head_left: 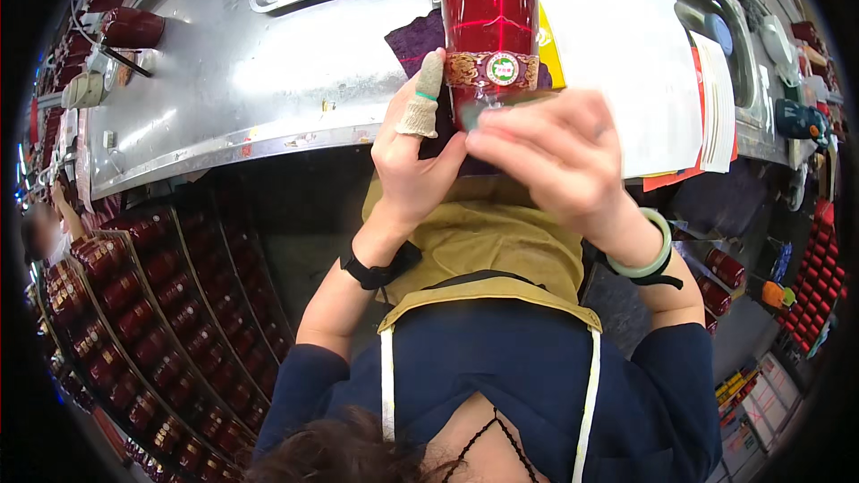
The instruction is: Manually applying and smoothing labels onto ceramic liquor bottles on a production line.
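left hand [413, 154] and right hand [568, 148] are at a red jar [488, 13] (can't tell whether fingers [528, 132] grip)

Jar [488, 4] dk red w/ brt red crossed lines; band [463, 70] brn & gold, ornate patt.; seal [503, 69] grn on wht; cloth [416, 38] dk purple; finger cover [417, 116] beige w/ teal stripe; apron [488, 241] mustard-tan; shirt [501, 349] navy; bangle [664, 240] pale grn.

Single head-worn fisheye view, looking steeply down past the wearer's navy-blue cloth shirt [501, 353] at the lower edge. Bare left hand [412, 161], bare right hand [565, 154] and glossy dark-red cylindrical jar [479, 13] sit close, upper centre; silvery flat metal worktop [233, 72] bends toward the rim.
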Demonstrator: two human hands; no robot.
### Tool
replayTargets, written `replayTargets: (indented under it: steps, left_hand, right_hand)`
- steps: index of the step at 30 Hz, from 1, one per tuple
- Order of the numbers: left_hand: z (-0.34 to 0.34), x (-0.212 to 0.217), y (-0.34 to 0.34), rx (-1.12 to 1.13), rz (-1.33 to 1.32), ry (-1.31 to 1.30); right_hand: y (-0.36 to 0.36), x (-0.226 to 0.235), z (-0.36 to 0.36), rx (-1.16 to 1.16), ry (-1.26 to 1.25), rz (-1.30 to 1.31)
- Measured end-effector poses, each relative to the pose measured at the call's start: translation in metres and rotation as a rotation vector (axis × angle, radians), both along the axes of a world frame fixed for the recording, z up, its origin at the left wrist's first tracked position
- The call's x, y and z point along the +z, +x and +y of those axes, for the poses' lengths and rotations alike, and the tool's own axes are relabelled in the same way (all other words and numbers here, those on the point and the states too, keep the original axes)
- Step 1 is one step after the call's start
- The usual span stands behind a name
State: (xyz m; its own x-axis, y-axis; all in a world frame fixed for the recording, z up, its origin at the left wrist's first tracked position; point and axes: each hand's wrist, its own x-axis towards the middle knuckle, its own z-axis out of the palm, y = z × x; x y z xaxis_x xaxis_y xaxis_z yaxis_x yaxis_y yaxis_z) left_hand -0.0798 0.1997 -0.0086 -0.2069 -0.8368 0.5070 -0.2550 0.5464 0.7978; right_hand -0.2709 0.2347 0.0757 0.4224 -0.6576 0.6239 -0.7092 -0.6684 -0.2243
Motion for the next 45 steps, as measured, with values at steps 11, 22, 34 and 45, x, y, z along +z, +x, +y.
replayTargets:
  steps: [11, 22, 34, 45]
  left_hand:
    - [0.013, 0.006, -0.010, 0.097, -0.258, -0.316]
    - [0.021, 0.001, -0.012, 0.171, -0.138, -0.214]
    - [0.007, 0.011, -0.015, 0.094, -0.184, -0.025]
    - [-0.008, 0.006, -0.012, 0.034, -0.193, 0.096]
  right_hand:
    - [0.010, -0.017, -0.016, -0.317, 0.470, -1.059]
    - [-0.002, -0.043, -0.010, -0.529, 0.329, -0.798]
    - [-0.031, -0.026, -0.020, -0.525, 0.259, -0.828]
    - [-0.021, -0.012, -0.003, -0.084, 0.057, -0.182]
